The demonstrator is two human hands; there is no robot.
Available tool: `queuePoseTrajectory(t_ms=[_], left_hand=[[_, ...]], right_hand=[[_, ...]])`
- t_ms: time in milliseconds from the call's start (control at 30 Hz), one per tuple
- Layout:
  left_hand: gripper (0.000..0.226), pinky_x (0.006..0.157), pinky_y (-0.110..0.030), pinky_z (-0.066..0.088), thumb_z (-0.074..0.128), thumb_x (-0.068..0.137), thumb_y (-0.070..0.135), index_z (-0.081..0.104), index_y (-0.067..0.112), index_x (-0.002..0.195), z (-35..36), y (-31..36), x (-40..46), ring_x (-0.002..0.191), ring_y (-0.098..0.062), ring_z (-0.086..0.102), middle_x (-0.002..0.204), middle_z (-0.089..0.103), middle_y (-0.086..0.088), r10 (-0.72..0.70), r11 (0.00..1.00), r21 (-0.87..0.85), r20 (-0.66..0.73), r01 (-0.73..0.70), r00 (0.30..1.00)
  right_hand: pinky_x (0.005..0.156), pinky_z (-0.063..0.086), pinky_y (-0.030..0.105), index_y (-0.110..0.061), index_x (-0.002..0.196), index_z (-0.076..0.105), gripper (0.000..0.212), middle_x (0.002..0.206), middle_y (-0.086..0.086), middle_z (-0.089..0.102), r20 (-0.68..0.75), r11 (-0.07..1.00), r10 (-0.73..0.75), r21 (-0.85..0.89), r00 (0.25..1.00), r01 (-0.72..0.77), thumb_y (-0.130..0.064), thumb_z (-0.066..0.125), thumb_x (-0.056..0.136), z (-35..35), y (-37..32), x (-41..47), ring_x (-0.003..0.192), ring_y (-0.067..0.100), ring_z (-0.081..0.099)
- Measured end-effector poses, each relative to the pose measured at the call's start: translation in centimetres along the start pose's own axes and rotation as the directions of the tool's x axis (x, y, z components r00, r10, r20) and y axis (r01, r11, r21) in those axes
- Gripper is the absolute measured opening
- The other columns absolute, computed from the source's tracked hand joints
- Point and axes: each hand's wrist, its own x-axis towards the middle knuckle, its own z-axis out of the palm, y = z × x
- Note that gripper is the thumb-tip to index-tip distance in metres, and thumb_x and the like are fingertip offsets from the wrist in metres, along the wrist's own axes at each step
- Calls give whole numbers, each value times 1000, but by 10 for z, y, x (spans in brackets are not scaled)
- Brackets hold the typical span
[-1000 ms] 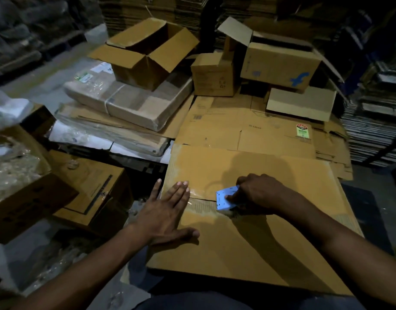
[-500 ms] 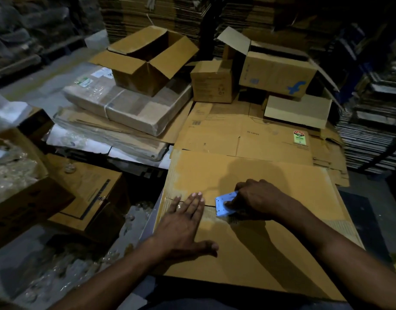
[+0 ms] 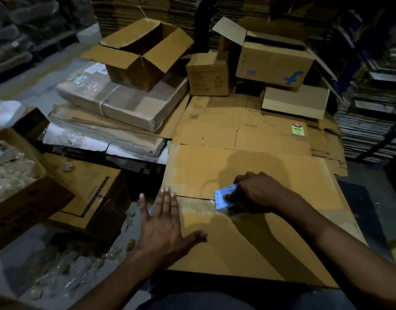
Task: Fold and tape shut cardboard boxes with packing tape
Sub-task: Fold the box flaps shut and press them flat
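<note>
A large brown cardboard box [image 3: 248, 171] lies in front of me with its two top flaps folded shut. The seam between the flaps runs left to right across the middle. My right hand [image 3: 257, 192] grips a small light-blue tape dispenser [image 3: 224, 198] and holds it down on the seam. A strip of clear packing tape [image 3: 197, 205] covers the seam from the dispenser to the box's left edge. My left hand [image 3: 163, 224] lies flat with straight fingers on the near flap at the left edge, over the tape's end.
Flattened cartons [image 3: 241, 130] lie just behind the box. An open box [image 3: 139, 52] sits on wrapped bundles at the back left; more boxes [image 3: 275, 61] stand at the back right. A box of clear plastic [image 3: 11, 175] and a closed carton [image 3: 85, 189] stand left.
My left hand slid from the box's left edge to the right onto the tape, then back left along it. My right hand with the dispenser stayed on the seam.
</note>
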Motion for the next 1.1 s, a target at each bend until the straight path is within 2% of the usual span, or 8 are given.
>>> queuePoseTrajectory(t_ms=[167,300,433,700,800,900,1033,1100], left_hand=[[149,118,-79,-22,-10,67,112,-13,3,169,-7,25,-3,164,-34,-29,177,-25,-21,19,998,-55,10,-18,1000],[139,127,-69,-18,-1,79,108,-7,6,173,-6,41,22,166,-27,-24,180,-22,-14,189,973,-122,-76,-197,979],[137,132,-60,-11,2,80,108,-10,8,173,3,51,39,167,-25,-24,180,-22,-13,340,933,-109,-50,-344,939],[135,132,-60,-10,9,82,108,-10,11,173,11,45,35,166,-18,-25,181,-23,-4,415,901,-98,-86,-423,906],[135,133,-59,-10,9,80,109,-8,14,174,15,45,36,167,-17,-21,181,-21,-2,403,907,-99,-79,-409,912],[136,133,-59,-10,10,79,110,-5,15,175,16,43,37,168,-15,-17,182,-17,-1,406,906,-101,-74,-411,911],[137,132,-61,-11,9,78,110,-6,15,175,14,38,38,168,-14,-16,182,-15,-1,427,900,-74,-57,-430,903],[136,130,-64,-14,8,78,110,-6,16,175,11,36,38,168,-13,-15,182,-15,0,436,898,-39,-60,-439,898]], right_hand=[[87,40,41,-54,144,57,45,128,-4,58,26,999,35,7,999,-36,-67,51,101,0,-5,0,119,26,55],[87,38,40,-49,140,63,45,126,-4,58,38,999,45,18,998,-46,-67,48,102,-6,-8,-2,118,26,56],[88,41,41,-52,144,59,44,129,-4,57,40,999,38,18,998,-39,-66,50,103,-9,-10,-4,120,25,56],[89,42,41,-44,138,66,47,129,-3,58,67,998,61,-17,996,-60,-67,44,104,-10,-12,-6,120,26,58],[82,46,38,-30,130,71,51,122,-1,59,127,995,99,2,987,-100,-67,46,105,-9,-16,-3,111,26,63],[80,53,38,-21,119,74,55,115,0,67,216,948,242,153,946,-278,-69,55,101,-20,-13,-3,99,24,66],[62,40,33,-27,125,76,50,109,-1,71,304,948,257,104,917,-300,-67,57,101,-38,18,-35,88,21,66],[61,41,34,-27,123,76,52,104,-3,70,328,931,291,120,899,-345,-69,56,100,-35,38,-60,83,16,64]])
